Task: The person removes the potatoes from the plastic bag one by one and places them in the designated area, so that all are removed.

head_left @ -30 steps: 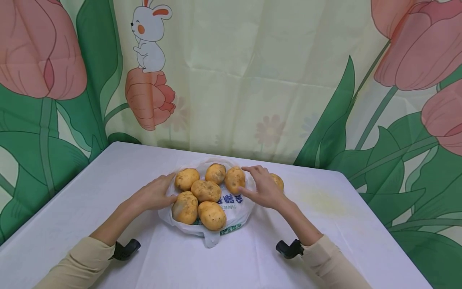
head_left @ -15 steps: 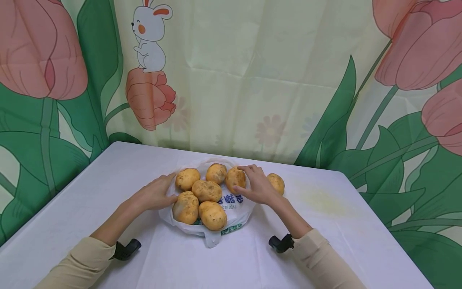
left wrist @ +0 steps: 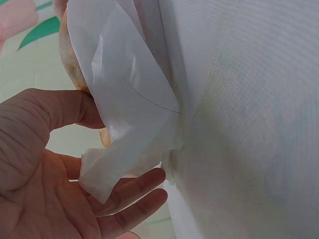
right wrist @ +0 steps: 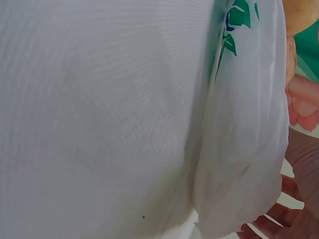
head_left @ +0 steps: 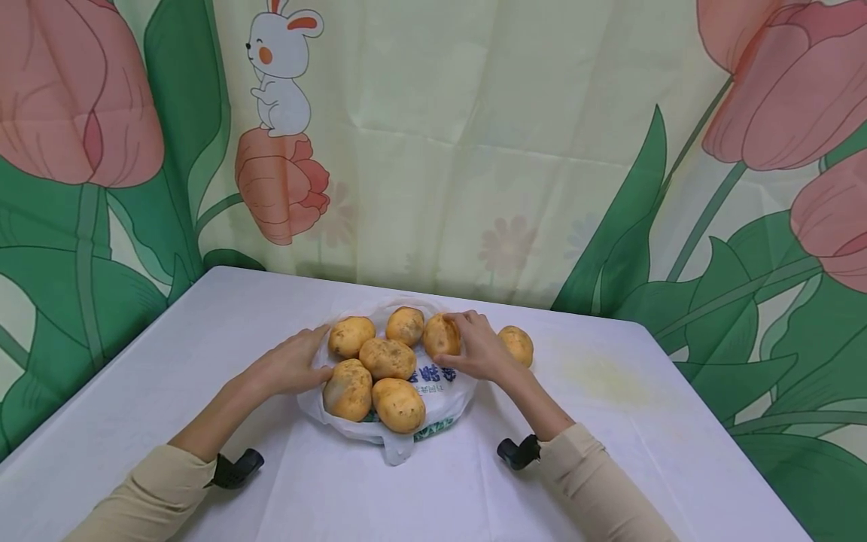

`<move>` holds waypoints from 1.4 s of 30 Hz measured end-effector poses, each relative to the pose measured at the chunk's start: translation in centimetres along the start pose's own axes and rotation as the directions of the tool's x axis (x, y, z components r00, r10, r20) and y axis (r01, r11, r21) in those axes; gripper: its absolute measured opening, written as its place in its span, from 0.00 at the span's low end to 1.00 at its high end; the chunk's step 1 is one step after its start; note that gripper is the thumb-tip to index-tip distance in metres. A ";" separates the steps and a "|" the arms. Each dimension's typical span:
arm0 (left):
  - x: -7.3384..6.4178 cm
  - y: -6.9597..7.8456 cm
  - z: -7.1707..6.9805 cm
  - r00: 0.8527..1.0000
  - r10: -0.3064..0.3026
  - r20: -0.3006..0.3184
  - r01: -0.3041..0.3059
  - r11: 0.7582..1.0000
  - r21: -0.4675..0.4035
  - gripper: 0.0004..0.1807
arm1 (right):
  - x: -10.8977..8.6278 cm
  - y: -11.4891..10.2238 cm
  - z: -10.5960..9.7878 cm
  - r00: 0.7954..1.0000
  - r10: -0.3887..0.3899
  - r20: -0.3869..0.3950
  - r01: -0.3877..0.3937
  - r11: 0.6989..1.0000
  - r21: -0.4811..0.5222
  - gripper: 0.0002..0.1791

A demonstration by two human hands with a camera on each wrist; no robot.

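Several yellow-brown potatoes lie on a spread white plastic bag with blue and green print. In the head view my right hand holds the rightmost potato on the bag, thumb at its near side and fingers over its far right side. The right wrist view shows part of my right hand beyond the bag's raised side. My left hand rests at the bag's left edge, beside the potato at the near left. In the left wrist view its thumb touches the bag and its loose fingers spread around a flap.
One more potato lies on the white-covered table, right of the bag and behind my right hand. A curtain printed with tulips and a rabbit hangs behind the table's far edge.
My right hand has moved left and closed around the rightmost potato, uncovering more of the loose potato behind it. My left hand and the other potatoes have stayed put.
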State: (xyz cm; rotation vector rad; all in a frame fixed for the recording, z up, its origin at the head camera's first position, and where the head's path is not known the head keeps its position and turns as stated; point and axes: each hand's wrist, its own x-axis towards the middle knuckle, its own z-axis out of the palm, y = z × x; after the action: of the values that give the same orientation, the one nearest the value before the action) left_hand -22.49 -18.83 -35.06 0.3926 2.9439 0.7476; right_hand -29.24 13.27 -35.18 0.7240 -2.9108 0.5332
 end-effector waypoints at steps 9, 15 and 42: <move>0.0 0.1 0.0 1.000 0.011 -0.007 -0.011 1.000 -0.001 0.45 | 0.4 -0.1 0.2 1.000 0.019 -0.011 -0.019 1.000 -0.001 0.44; -0.1 0.2 0.0 1.000 0.006 -0.008 -0.006 1.000 -0.006 0.44 | 0.6 -0.1 0.3 1.000 0.016 -0.021 -0.016 1.000 0.006 0.43; -0.2 -0.1 0.0 1.000 0.019 -0.008 -0.019 1.000 0.000 0.44 | -0.3 0.3 0.4 0.987 -0.038 -0.156 0.043 0.999 0.030 0.42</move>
State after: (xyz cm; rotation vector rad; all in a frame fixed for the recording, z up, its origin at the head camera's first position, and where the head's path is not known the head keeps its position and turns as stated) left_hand -22.37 -18.99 -35.14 0.4194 2.9512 0.7529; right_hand -29.11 13.49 -35.67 0.7098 -2.7443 0.6065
